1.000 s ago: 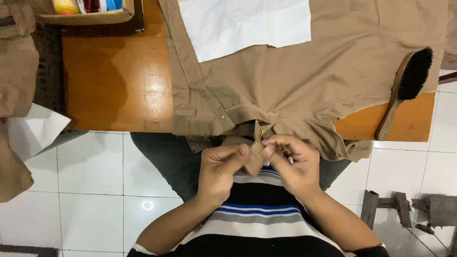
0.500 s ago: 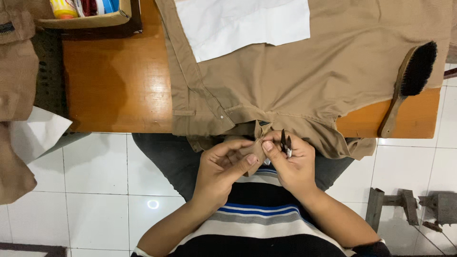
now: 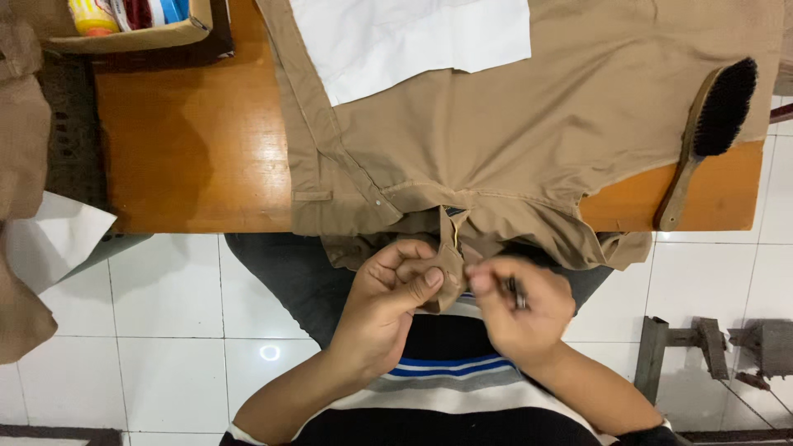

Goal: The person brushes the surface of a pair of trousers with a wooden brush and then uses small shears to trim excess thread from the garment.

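1 tan garment [image 3: 529, 140], rumpled, its edge pinched by 2 hands.

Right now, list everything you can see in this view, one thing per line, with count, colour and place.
trousers: one pair, tan, spread on the table, fly end hanging off the near edge
paper sheet: one, white, lying on the trousers at the top
brush: one, wooden handle, black bristles, right end of the table
table: one, orange-brown wood, top half of the view
cardboard box: one, brown, top left corner, holding coloured containers
tan cloth: one heap, far left
metal stand: one, grey, on the white tiled floor at right
small dark tool: one, in the right hand
left hand: pinches the fly flap
right hand: holds the tool beside the flap
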